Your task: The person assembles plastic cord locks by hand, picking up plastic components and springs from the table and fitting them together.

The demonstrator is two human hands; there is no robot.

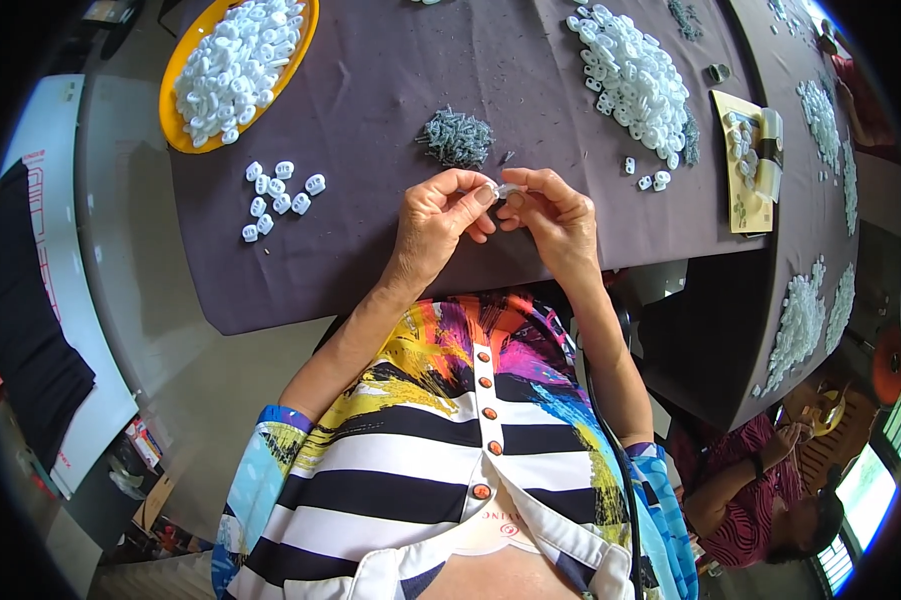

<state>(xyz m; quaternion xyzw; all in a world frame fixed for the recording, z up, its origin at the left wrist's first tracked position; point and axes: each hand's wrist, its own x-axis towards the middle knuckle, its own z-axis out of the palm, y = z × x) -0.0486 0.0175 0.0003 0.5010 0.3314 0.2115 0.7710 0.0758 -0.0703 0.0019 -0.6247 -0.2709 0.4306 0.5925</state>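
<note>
Over the near part of the dark cloth-covered table [340, 240], my left hand [438, 218] and my right hand [552, 218] meet fingertip to fingertip. Between their pinched thumbs and forefingers is a small white plastic piece [501, 191], partly covered by the fingers. Just beyond the hands lies a heap of small grey pins or screws [456, 138], too fine to tell which. Off to the left, several white oval pieces with holes [281, 204] lie loose in a cluster.
An orange-yellow tray [177, 125] heaped with white pieces stands at the far left. A large white pile [635, 85] spreads at the far right, near a yellowish card packet [750, 215]. More piles lie on the right-hand table [735, 370]. Another person [760, 480] sits at lower right.
</note>
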